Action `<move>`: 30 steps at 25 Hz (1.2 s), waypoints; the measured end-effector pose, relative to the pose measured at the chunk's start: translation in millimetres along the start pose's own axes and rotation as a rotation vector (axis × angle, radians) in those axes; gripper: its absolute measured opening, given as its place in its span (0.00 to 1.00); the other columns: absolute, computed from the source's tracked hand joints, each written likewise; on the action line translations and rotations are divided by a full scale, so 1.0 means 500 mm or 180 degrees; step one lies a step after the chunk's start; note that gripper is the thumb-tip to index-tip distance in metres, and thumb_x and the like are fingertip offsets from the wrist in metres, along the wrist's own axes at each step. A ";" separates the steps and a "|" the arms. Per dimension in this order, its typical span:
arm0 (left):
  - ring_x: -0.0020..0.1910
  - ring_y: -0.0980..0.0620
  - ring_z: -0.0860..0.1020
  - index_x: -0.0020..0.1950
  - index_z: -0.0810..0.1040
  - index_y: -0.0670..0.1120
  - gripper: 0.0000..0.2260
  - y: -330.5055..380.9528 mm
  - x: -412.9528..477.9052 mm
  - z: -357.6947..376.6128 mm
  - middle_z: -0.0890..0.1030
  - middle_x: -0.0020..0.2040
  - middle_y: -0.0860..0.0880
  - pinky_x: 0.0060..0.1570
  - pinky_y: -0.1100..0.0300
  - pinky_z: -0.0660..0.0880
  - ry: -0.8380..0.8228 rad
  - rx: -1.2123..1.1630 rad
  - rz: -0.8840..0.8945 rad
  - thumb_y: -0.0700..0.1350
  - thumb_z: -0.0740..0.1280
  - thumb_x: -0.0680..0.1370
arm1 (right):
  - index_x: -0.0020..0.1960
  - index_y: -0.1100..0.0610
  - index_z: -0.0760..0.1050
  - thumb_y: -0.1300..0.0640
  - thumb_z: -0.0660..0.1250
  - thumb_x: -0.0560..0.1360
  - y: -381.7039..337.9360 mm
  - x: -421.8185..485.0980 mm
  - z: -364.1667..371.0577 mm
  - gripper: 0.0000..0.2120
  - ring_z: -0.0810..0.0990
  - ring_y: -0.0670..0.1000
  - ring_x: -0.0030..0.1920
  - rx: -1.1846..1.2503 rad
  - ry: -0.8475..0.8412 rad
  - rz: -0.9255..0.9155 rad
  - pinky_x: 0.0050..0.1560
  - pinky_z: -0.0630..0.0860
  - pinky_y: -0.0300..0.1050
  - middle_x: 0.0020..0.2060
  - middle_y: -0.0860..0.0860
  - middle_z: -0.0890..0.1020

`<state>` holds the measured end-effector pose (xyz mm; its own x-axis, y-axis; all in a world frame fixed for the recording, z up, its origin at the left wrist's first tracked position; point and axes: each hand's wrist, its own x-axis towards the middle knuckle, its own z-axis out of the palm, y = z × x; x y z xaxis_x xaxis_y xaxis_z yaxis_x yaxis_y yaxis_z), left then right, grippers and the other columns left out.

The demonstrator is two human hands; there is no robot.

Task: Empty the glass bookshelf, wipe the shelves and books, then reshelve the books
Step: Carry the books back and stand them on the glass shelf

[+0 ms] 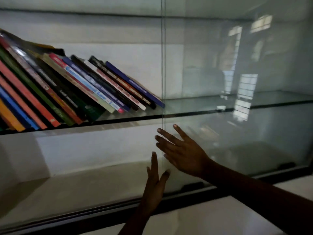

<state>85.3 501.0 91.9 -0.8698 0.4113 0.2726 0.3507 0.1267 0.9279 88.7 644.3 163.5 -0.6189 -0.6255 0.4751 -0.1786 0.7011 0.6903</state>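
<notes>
Several thin books (71, 92) lean to the left in a row on the glass shelf (194, 113), filling its left half. A sliding glass door (237, 82) covers the right half of the bookshelf, its edge running down the middle of the view. My right hand (181, 150) lies flat with fingers spread against the door's edge below the shelf. My left hand (155, 180) reaches up just left of that edge, fingers straight, holding nothing.
The black door track (84, 216) runs along the bottom of the bookshelf. The lower compartment has a white floor (84, 187) and back wall. Window reflections show in the glass door at the right. Another glass shelf (101, 13) spans the top.
</notes>
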 end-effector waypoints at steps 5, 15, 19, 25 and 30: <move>0.75 0.61 0.43 0.66 0.38 0.68 0.40 -0.024 0.018 0.054 0.38 0.70 0.69 0.75 0.45 0.47 -0.0276 -0.0223 0.0040 0.75 0.60 0.65 | 0.61 0.53 0.76 0.52 0.60 0.77 0.029 -0.015 -0.010 0.15 0.60 0.56 0.73 -0.0307 -0.0003 -0.0168 0.72 0.50 0.62 0.64 0.51 0.75; 0.73 0.62 0.40 0.68 0.38 0.66 0.48 -0.027 0.021 0.062 0.37 0.69 0.69 0.73 0.56 0.44 -0.0409 -0.0598 0.0201 0.80 0.60 0.58 | 0.66 0.53 0.72 0.48 0.58 0.77 0.039 -0.025 0.002 0.19 0.58 0.55 0.72 -0.0273 0.0094 -0.0095 0.72 0.49 0.60 0.68 0.52 0.71; 0.72 0.63 0.39 0.68 0.36 0.64 0.42 -0.034 0.026 0.042 0.35 0.68 0.69 0.69 0.68 0.44 -0.0634 -0.0393 0.0342 0.72 0.62 0.67 | 0.66 0.53 0.71 0.48 0.58 0.77 0.030 -0.027 0.008 0.20 0.58 0.55 0.73 -0.0257 0.0039 -0.0037 0.72 0.50 0.60 0.69 0.53 0.70; 0.70 0.63 0.62 0.65 0.61 0.67 0.17 -0.028 -0.004 -0.059 0.62 0.71 0.62 0.71 0.61 0.56 -0.0052 -0.0319 0.0078 0.62 0.58 0.77 | 0.63 0.53 0.74 0.54 0.56 0.77 -0.028 -0.024 -0.041 0.17 0.64 0.51 0.71 0.1222 0.0153 0.0617 0.70 0.60 0.50 0.66 0.51 0.73; 0.60 0.72 0.70 0.56 0.75 0.71 0.11 -0.100 -0.215 -0.186 0.75 0.57 0.72 0.64 0.70 0.66 0.0733 0.0108 -0.0307 0.58 0.63 0.75 | 0.58 0.50 0.77 0.52 0.57 0.77 -0.183 -0.013 -0.062 0.14 0.72 0.42 0.60 0.3833 0.0283 0.1571 0.61 0.65 0.30 0.56 0.45 0.79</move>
<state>129.1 366.6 39.7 -0.9546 0.1797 0.2377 0.2704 0.1870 0.9444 132.5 573.5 114.2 -0.7716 -0.2034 0.6027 -0.5461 0.6977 -0.4636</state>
